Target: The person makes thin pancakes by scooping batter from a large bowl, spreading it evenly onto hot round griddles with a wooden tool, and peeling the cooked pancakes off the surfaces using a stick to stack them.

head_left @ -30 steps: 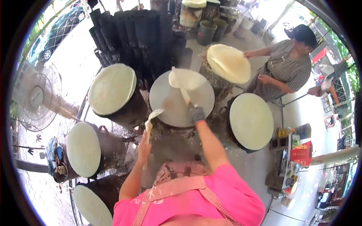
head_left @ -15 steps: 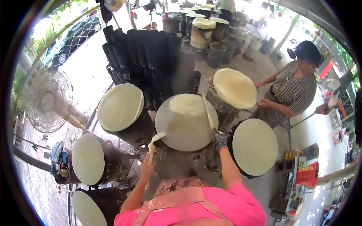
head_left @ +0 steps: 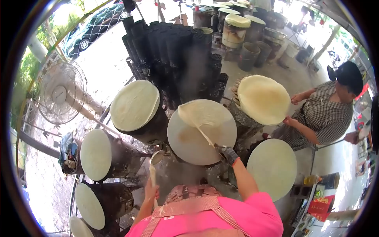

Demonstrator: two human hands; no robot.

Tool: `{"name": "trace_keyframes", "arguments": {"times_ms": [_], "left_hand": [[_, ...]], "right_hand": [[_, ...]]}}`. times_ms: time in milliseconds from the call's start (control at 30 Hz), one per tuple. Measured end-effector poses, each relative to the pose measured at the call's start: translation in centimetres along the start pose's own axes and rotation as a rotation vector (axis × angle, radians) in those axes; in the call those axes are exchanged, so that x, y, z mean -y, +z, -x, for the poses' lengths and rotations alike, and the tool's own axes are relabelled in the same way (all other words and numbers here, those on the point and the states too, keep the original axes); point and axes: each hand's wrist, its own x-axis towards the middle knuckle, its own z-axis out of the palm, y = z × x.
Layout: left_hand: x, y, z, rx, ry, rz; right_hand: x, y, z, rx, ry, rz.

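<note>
In my left hand (head_left: 151, 191) is the handle of a ladle (head_left: 156, 157), its bowl raised near the front left of the middle griddle (head_left: 189, 148). My right hand (head_left: 227, 154), in a grey glove, is closed on a long spreader (head_left: 205, 135) whose blade lies on that griddle. Pale batter (head_left: 187, 112) covers the griddle's upper left part, beside the blade. Round flatbreads lie on the griddles at the left (head_left: 135, 106) and at the right (head_left: 272, 168).
A co-worker (head_left: 329, 108) at the right holds the edge of a large flatbread (head_left: 263, 99) on a drum. Black cylinders (head_left: 169, 51) are stacked behind the griddles. A fan (head_left: 60, 94) stands at the left, with more griddles (head_left: 96, 155) below it.
The spreader has swung from the griddle's right side back to the left across the batter. My ladle's bowl has turned. The whole view has shifted, with the surroundings now further right.
</note>
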Motion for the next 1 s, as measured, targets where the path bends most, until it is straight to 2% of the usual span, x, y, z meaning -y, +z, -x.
{"name": "trace_keyframes", "arguments": {"times_ms": [67, 133, 267, 333, 400, 500, 533, 633, 733, 800, 867, 933, 1000], "left_hand": [[0.3, 0.0, 1.6, -0.029, -0.019, 0.002], [-0.1, 0.0, 1.9, -0.041, -0.033, 0.019], [0.9, 0.4, 2.1, -0.056, -0.112, 0.100], [1.8, 0.6, 2.2, -0.101, -0.124, 0.135], [1.7, 0.3, 3.3, -0.092, -0.134, 0.176], [2.3, -0.6, 4.0, -0.118, -0.131, 0.197], [2.8, -0.9, 4.3, -0.130, -0.144, 0.196], [4.0, -1.5, 3.9, -0.153, -0.184, 0.182], [4.9, -2.0, 4.4, -0.175, -0.195, 0.182], [5.6, -2.2, 4.5, -0.198, -0.193, 0.202], [5.5, -1.9, 5.0, -0.219, -0.164, 0.209], [6.4, -2.3, 5.7, -0.263, -0.166, 0.249], [7.0, -2.6, 5.6, -0.255, -0.145, 0.230]], "right_hand": [[5.2, -2.0, 1.2, 0.041, 0.403, -0.114], [3.1, -5.0, -3.1, -0.042, 0.602, -0.317], [3.2, -2.2, -4.5, 0.070, 0.563, -0.222], [2.0, -1.0, -2.3, 0.092, 0.356, -0.212], [2.8, -2.9, -1.6, 0.178, 0.298, -0.221], [1.1, -5.8, -7.5, 0.126, 0.439, -0.298], [5.9, -5.9, -7.5, 0.076, 0.455, -0.146], [4.9, -4.3, -10.3, 0.390, 0.564, 0.236], [0.0, -4.6, -5.7, 0.381, 0.576, -0.138], [-4.0, -7.2, -4.5, 0.547, 0.454, -0.158], [-2.6, -7.6, -6.9, 0.447, 0.201, -0.161], [1.2, -6.7, -9.2, 0.338, 0.274, -0.520], [3.9, -5.2, -13.0, 0.298, 0.410, 0.002]]}}
